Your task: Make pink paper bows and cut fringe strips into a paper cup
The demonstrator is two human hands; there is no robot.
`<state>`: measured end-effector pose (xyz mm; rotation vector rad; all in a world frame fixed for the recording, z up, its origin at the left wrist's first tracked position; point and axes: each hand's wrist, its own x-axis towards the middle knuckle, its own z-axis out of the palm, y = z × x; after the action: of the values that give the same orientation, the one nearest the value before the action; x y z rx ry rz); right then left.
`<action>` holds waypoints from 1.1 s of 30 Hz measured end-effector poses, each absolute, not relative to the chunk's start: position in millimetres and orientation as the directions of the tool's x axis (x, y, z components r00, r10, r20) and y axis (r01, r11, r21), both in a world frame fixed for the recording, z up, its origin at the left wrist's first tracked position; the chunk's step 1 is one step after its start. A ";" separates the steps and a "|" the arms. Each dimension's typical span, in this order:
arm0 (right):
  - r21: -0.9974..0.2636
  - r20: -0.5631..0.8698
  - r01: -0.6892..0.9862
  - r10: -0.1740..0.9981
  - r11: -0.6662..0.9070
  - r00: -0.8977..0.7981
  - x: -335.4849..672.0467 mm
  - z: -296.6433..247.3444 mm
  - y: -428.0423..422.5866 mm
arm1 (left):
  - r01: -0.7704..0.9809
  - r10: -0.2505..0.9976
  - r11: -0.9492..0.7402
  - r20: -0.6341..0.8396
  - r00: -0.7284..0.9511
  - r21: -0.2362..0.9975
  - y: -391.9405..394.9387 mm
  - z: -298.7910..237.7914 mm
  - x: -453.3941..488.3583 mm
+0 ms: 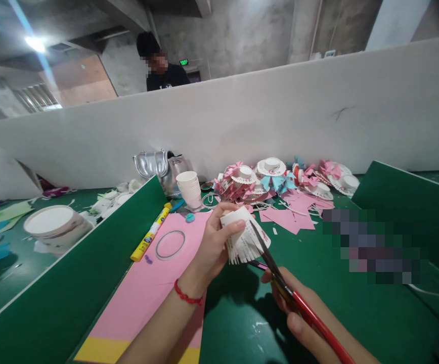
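My left hand (214,245) grips a white paper cup (242,235) lying on its side, its wall cut into several strips that hang down. My right hand (299,313) holds red-handled scissors (280,278), whose blades reach up into the cup's cut edge. Both hands hover over a green table (318,313). A red string bracelet sits on my left wrist.
A pink sheet (147,288) with a drawn circle lies to the left, a yellow glue stick (151,232) beside it. A stack of paper cups (189,188), a silver bag (153,164) and finished paper hats (276,177) sit by the white partition. Another person stands beyond it.
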<state>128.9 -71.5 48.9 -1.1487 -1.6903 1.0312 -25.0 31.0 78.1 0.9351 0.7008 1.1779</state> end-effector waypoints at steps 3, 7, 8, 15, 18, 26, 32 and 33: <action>-0.920 0.177 0.301 0.950 0.253 -0.258 129.6 50.7 -70.3 | -0.451 0.965 0.111 0.013 0.263 0.885 30.5 78.2 -25.3; -0.901 0.189 0.340 0.949 0.269 -0.252 130.0 48.8 -69.2 | -0.458 0.966 0.099 0.025 0.257 0.883 31.2 77.2 -25.1; -0.900 0.187 0.345 0.951 0.267 -0.247 129.4 47.0 -68.4 | -0.458 0.966 0.095 0.030 0.257 0.884 31.5 76.8 -25.0; -0.953 0.130 0.233 0.958 0.192 -0.257 122.4 21.8 -56.6 | -0.473 0.971 0.109 0.008 0.239 0.874 32.4 76.6 -22.8; -0.968 0.098 0.196 0.957 0.155 -0.274 123.2 18.6 -54.6 | -0.477 0.968 0.109 0.015 0.249 0.872 32.7 77.1 -22.3; -0.959 0.134 0.209 0.958 0.190 -0.253 126.4 21.8 -57.1 | -0.510 0.968 0.099 0.037 0.249 0.854 36.4 73.0 -22.5; -0.910 0.146 0.361 0.972 0.205 -0.183 127.0 19.4 -58.2 | -0.510 0.965 0.110 0.031 0.259 0.853 36.7 71.9 -22.5; -0.908 0.141 0.364 0.971 0.205 -0.193 127.0 19.7 -58.1 | -0.510 0.965 0.112 0.029 0.261 0.853 36.7 71.9 -22.5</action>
<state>127.0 -58.1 19.7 -1.2658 -1.6985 0.9788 -22.5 36.7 71.9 0.8865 0.6433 1.1991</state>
